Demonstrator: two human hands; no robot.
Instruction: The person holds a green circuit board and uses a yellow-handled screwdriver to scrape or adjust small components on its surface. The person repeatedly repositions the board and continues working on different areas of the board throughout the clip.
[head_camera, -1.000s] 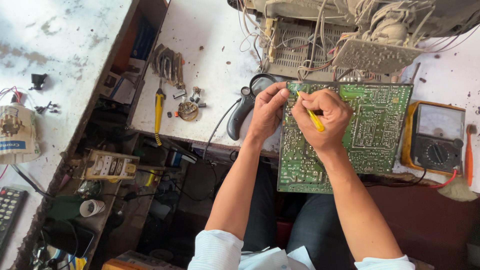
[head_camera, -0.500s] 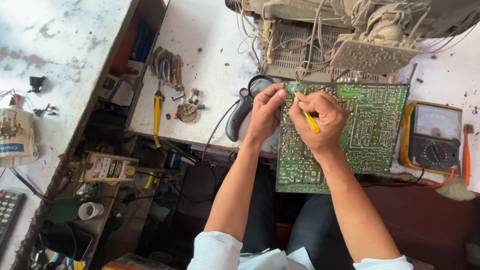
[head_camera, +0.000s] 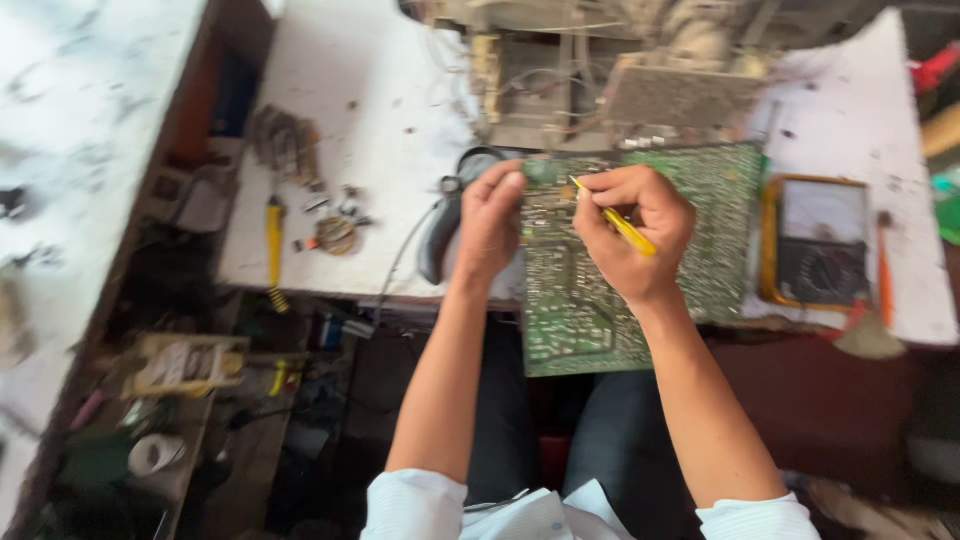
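Here, on the white desk (head_camera: 380, 90), a yellow-handled screwdriver (head_camera: 274, 240) lies far to the left, near some small metal parts (head_camera: 335, 235). The left hand (head_camera: 490, 225) grips the left edge of the green circuit board (head_camera: 720, 230), its fingers curled closed around that edge. The board hangs partly over the front edge of the desk. The right hand (head_camera: 630, 235) rests on the board, its fingers closed around a thin yellow tool (head_camera: 615, 220). Further right lies a yellow multimeter (head_camera: 820, 245).
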